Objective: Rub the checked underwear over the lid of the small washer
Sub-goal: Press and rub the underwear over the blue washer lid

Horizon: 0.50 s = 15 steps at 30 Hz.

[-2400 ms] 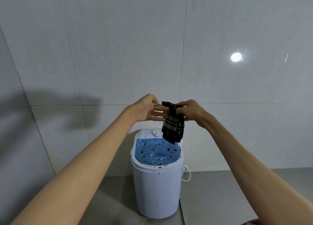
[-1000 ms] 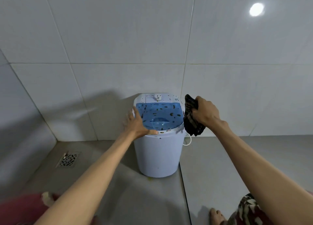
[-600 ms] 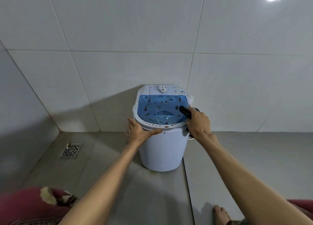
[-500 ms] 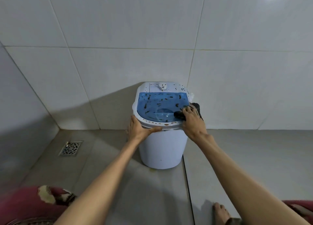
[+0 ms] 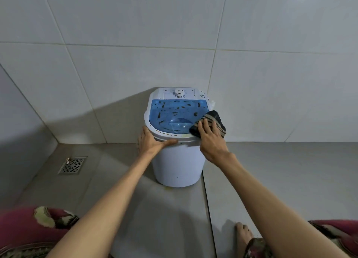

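Observation:
A small white washer (image 5: 177,166) stands on the floor against the tiled wall. Its clear blue lid (image 5: 174,115) is speckled with dark spots. The dark checked underwear (image 5: 215,119) lies bunched on the lid's right front corner. My right hand (image 5: 210,139) presses flat on the underwear, fingers spread over the cloth. My left hand (image 5: 153,143) clasps the washer's front left rim, thumb along the edge.
A metal floor drain (image 5: 72,165) sits in the grey floor to the left. A white dial (image 5: 179,92) is on the panel behind the lid. My bare foot (image 5: 243,236) and patterned red trouser legs (image 5: 29,230) show at the bottom.
My right hand brought the underwear down from the air onto the lid's right side and spread it flatter. My left hand let go of the cloth and took the washer's rim.

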{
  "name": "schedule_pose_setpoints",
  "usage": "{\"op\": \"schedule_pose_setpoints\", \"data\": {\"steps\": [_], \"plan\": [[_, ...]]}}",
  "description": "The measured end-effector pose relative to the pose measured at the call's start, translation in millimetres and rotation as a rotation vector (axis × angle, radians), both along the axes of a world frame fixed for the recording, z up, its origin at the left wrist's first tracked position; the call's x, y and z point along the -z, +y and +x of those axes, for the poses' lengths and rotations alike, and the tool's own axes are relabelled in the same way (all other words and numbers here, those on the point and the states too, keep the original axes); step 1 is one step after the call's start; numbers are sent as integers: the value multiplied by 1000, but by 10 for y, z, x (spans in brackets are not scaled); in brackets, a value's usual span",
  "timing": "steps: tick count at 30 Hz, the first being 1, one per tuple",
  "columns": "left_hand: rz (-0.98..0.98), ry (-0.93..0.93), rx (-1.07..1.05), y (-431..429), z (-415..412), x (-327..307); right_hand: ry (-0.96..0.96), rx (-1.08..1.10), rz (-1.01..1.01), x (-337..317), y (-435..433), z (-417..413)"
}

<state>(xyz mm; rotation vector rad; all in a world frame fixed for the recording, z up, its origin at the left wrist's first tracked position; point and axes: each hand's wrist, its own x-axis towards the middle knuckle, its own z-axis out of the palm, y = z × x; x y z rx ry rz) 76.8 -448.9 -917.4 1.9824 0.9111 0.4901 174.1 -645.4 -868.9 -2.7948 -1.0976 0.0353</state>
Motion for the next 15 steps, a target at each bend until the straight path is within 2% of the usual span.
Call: {"op": "schedule_pose_setpoints", "data": {"steps": [5,8,11,15], "plan": [[50,21,-2,-11,0,0,214,55,27,-53,85,316],[49,30,1,12,19,23,136,-3,151,-24,81,366],[36,32,8,33,32,32,77,35,382,-4,68,457],[41,16,13,33,30,37,213,65,368,55,135,463]]}}
